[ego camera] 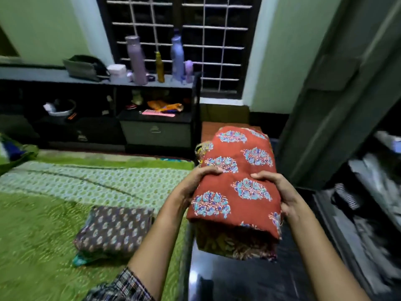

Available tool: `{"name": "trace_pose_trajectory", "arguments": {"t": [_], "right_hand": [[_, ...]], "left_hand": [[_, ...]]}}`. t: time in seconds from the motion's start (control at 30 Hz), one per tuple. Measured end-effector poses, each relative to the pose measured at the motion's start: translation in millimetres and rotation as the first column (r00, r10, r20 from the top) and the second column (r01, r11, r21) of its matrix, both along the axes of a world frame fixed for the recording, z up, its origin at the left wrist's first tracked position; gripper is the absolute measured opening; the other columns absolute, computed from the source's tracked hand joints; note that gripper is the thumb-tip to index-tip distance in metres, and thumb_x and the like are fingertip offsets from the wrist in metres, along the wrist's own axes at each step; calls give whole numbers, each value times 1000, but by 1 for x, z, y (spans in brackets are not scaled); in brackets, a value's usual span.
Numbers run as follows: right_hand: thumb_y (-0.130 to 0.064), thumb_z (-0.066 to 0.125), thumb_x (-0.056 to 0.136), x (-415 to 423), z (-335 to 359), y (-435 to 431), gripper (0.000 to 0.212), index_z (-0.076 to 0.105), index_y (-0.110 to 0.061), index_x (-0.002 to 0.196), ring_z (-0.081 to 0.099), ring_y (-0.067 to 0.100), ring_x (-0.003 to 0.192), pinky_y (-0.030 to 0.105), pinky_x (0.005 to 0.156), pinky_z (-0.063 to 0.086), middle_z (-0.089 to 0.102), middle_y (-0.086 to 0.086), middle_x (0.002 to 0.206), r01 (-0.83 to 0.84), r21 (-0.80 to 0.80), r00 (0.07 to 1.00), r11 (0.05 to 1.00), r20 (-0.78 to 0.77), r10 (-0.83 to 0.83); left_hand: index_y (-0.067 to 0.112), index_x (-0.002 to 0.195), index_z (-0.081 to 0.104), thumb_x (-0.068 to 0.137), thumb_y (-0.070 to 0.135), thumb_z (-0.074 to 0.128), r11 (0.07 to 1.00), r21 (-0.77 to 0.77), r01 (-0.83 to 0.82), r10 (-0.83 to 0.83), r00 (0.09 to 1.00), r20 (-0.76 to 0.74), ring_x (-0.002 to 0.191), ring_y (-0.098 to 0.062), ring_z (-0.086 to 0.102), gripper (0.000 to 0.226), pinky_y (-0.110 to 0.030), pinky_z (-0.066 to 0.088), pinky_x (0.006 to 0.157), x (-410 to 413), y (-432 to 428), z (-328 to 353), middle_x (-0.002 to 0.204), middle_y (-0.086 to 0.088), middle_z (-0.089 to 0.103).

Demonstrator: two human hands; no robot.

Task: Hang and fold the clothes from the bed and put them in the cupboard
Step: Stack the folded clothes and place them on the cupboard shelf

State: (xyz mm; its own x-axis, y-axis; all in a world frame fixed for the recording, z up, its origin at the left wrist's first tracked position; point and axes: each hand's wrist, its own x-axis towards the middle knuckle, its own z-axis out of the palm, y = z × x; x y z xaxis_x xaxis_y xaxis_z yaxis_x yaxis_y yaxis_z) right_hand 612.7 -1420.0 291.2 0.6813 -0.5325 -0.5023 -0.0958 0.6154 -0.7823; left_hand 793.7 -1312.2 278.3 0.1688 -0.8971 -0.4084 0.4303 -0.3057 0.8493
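From the head view, both hands are clamped on a stack of folded clothes (238, 177) held in the air in the centre right of the frame. The top piece is rust red with blue flower prints, and darker patterned cloth shows beneath it at the near edge. The left hand (198, 184) grips the stack's left side with the thumb lying on top. The right hand (281, 193) grips the right side the same way, thumb on top, with the fingers out of sight under the cloth. The two hands are apart, with the width of the stack between them. A checked sleeve (123, 287) covers the left forearm at the bottom edge.

The stack hangs over the dark glossy floor (238, 281), between the bed (43, 224) in the lower left and the cupboard (355, 170) on the right edge. The cupboard door (329, 109) stands open, and blurred cloth lies on its shelves. One folded dark garment (115, 230) with small pale prints lies on the bed's green cover, near the bed's right edge and just left of the left forearm.

In the upper left, a dark shelf unit (152, 84) carries several bottles (136, 59) and a bag (84, 67), in front of a barred window (212, 40).
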Motion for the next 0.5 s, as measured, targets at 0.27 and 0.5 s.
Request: {"name": "trace_pose_trajectory", "arguments": {"t": [0.27, 0.5], "right_hand": [[-8, 60, 69, -97, 24, -91, 34, 62, -4, 103, 70, 24, 69, 36, 68, 59, 71, 13, 85, 272, -3, 957, 962, 109, -270], [-7, 79, 47, -174, 45, -179, 61, 63, -3, 106, 69, 28, 74, 40, 75, 57, 71, 15, 91, 466, -82, 878, 881, 167, -449]], "left_hand": [[10, 102, 61, 68, 25, 65, 951, -87, 296, -299, 954, -22, 67, -19, 67, 38, -31, 54, 71, -77, -142, 27, 81, -7, 71], [10, 116, 57, 74, 27, 69, 880, -108, 463, -467, 884, -14, 74, -21, 67, 47, -34, 53, 77, -143, -269, 48, 90, -8, 70]]}}
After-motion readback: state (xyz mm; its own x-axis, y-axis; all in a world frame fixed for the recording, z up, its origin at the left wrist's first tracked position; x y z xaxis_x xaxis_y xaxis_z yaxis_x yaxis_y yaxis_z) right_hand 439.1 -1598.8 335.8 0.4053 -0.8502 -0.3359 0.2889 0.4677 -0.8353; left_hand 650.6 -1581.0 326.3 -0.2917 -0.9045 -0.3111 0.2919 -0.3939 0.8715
